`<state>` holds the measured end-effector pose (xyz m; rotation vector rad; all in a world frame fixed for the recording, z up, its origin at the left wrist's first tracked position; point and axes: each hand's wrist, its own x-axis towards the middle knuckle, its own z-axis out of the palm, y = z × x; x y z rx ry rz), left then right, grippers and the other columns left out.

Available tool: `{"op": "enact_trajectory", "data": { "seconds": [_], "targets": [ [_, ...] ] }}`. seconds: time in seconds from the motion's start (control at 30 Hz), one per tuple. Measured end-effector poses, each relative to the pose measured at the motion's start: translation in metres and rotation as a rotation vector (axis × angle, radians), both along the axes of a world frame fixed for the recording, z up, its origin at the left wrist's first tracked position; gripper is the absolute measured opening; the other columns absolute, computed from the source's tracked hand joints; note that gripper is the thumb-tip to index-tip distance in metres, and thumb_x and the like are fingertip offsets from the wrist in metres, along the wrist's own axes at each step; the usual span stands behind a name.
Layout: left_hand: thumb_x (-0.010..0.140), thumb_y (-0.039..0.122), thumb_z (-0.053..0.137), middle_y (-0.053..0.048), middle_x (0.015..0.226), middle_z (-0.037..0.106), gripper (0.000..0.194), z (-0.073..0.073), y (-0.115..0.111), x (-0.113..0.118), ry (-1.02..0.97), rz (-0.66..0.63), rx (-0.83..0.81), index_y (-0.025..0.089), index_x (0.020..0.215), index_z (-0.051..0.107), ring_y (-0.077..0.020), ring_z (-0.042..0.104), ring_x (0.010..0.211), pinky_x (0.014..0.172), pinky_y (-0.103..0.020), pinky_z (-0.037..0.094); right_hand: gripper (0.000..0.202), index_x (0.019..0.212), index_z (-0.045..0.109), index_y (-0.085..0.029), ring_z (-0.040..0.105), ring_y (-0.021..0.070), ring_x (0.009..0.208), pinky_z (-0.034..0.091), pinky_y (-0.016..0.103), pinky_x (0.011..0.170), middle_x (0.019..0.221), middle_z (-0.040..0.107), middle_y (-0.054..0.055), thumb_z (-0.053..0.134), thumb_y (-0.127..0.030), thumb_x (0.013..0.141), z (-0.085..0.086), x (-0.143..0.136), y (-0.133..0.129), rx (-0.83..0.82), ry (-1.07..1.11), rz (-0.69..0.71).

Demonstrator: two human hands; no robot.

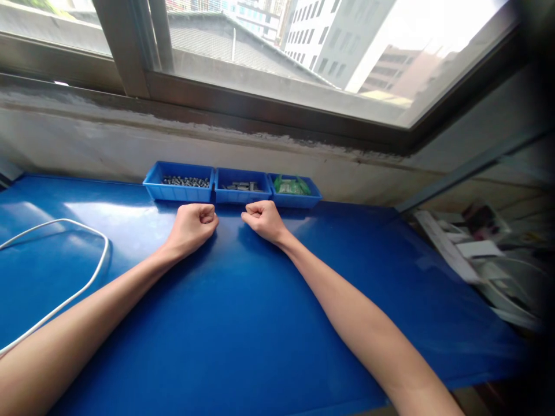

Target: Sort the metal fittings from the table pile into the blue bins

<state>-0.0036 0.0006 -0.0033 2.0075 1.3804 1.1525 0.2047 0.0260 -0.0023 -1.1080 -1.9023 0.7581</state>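
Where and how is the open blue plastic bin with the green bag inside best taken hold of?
Probably by the right end wall of the open blue plastic bin, coming from the right and front. Its left end stands close beside the middle blue plastic bin and its back faces the pale wall, while its right end and front look free.
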Motion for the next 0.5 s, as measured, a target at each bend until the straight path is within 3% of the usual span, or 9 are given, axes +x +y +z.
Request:
{"op": "enact_trajectory", "data": {
  "seconds": [0.2,0.5],
  "targets": [
    [0.067,0.017,0.048,0.005,0.057,0.018,0.032,0.002,-0.002,0.001,0.025,-0.049,-0.031,0.021,0.058,0.018,-0.0095,0.019,0.056,0.054,-0.028,0.018,0.03,0.052,0.031,-0.02,0.027,0.0093,0.051,0.019,0.03,0.056,0.05,0.031,-0.005,0.052,-0.019,0.073,-0.002,-0.004,-0.008,0.21,-0.445,0.099],
    [0.065,0.019,0.048,0.004,0.058,0.017,0.032,0.005,-0.003,0.002,0.027,-0.062,-0.061,0.021,0.058,0.017,-0.0102,0.019,0.057,0.054,-0.029,0.017,0.028,0.053,0.046,-0.019,0.035,0.0109,0.053,0.021,0.03,0.058,0.055,0.051,-0.001,0.054,-0.021,0.08,0.005,-0.006,-0.012,0.192,-0.585,0.079]
  ]
}}
